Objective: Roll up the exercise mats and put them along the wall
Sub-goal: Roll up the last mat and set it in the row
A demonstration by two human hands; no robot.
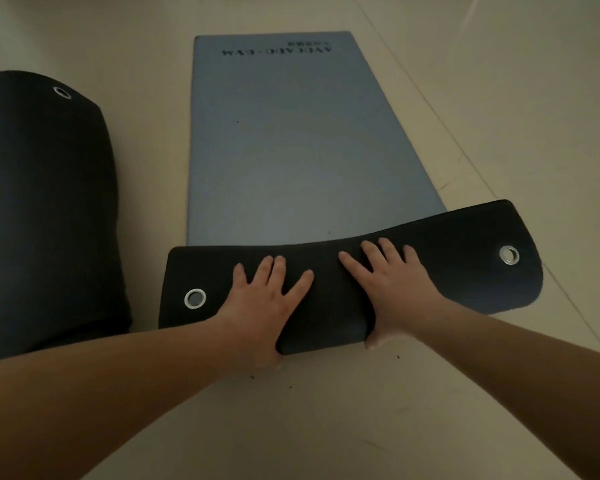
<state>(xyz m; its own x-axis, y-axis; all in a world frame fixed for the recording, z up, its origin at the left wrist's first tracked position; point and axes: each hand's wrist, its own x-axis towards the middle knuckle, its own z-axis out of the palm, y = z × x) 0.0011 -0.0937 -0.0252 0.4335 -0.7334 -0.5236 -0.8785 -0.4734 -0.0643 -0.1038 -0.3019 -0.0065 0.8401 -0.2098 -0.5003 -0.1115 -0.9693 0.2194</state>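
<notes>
**Two mats, two hands**

My left hand and right hand press flat, fingers spread, on the grey mat's turned-over near end, between its two eyelets. One rolled dark mat lies just left of the grey mat, on the floor.

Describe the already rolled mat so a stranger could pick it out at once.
Find the long grey mat lying flat on the pale floor, its near end folded over under the left hand and right hand. To its left, apart and untouched, lies the rolled mat: a thick dark bundle with one metal ring showing.
</notes>
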